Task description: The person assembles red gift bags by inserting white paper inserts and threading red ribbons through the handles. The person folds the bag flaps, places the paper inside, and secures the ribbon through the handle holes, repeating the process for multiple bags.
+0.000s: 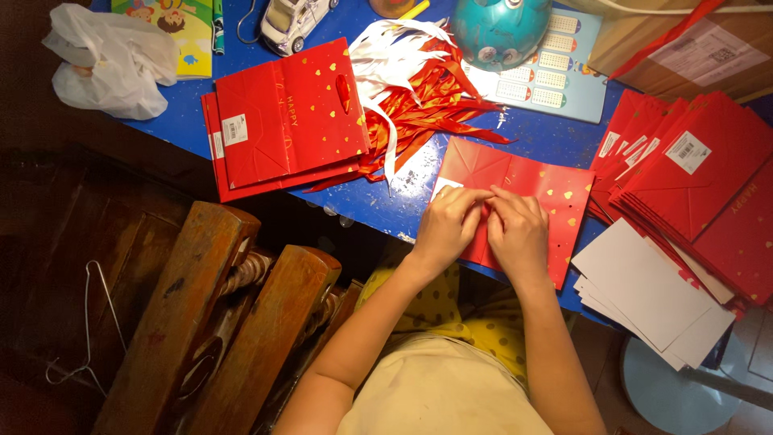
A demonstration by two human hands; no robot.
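At the far left, around ten o'clock from the hands, I see a crumpled white plastic bag (109, 60) on the dark surface, and below it, at eight o'clock, a wire hanger (84, 330) beside two wooden chair rails (233, 314). Moving right, a stack of flat red gift bags (286, 121) lies on the blue table (403, 205), at about eleven o'clock from the hands, with a heap of red and white ribbons (411, 89) just beside it toward twelve.

In the middle is the piece being worked: a flat red paper bag (535, 197) with gold hearts, lying at the near table edge. Its long axis runs from about ten o'clock down to four. The left hand (447, 225) and right hand (518, 234) sit side by side on it, touching each other, fingertips pinched together at the bag's upper edge. I judge both are clenched on something small there, perhaps a ribbon end, but the fingers hide it and I cannot tell what. The bag stretches away mostly toward three o'clock, so the right hand lies nearer its bulk.

Further right, at four o'clock, white card sheets (644, 290) fan out, and at two o'clock a second pile of red bags (700, 177) overlaps them.
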